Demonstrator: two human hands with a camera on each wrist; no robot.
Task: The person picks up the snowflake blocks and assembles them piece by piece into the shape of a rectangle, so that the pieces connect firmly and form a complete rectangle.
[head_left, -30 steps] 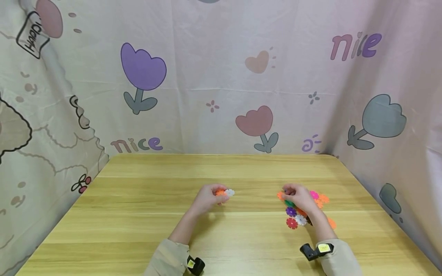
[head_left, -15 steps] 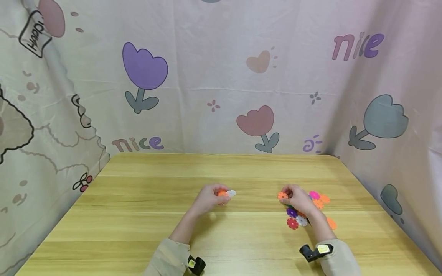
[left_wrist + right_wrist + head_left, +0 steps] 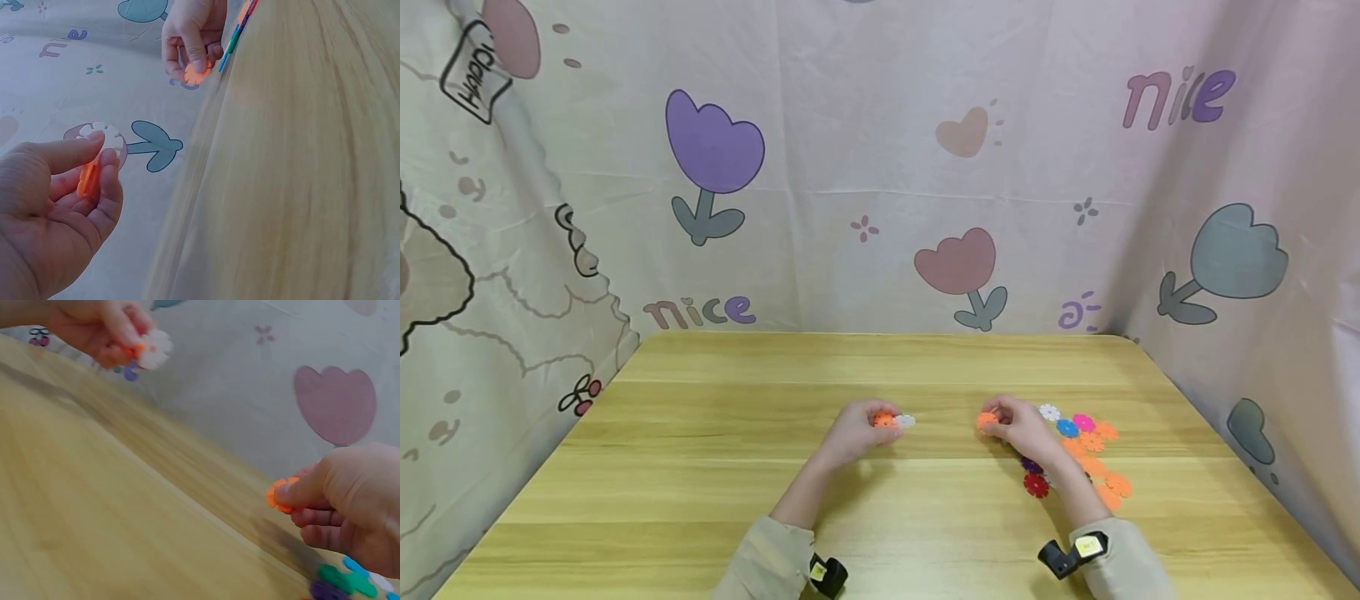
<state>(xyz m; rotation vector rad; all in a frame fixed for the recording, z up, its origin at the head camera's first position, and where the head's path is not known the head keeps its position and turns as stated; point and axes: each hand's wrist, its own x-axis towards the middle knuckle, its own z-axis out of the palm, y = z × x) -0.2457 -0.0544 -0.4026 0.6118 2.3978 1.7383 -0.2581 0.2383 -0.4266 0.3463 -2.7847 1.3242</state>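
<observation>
Left grip [image 3: 853, 433] pinches orange disc [image 3: 88, 180], white notched disc [image 3: 111, 137]; right grip [image 3: 1022, 429] pinches second orange disc [image 3: 985, 422], loose discs [image 3: 1092, 465] beside it.

Left hand [image 3: 856, 433] and right hand [image 3: 1021, 429] pinching, well apart
Left forearm [image 3: 805, 492] and right forearm [image 3: 1078, 492] reach forward, slanting inward; left thumb [image 3: 69, 153] extends straight, left fingers [image 3: 109, 190] curled opposite, palm partly in sight; right thumb [image 3: 307, 487] points leftward in the right wrist view, lower right fingers [image 3: 320, 537] bent beneath.
</observation>
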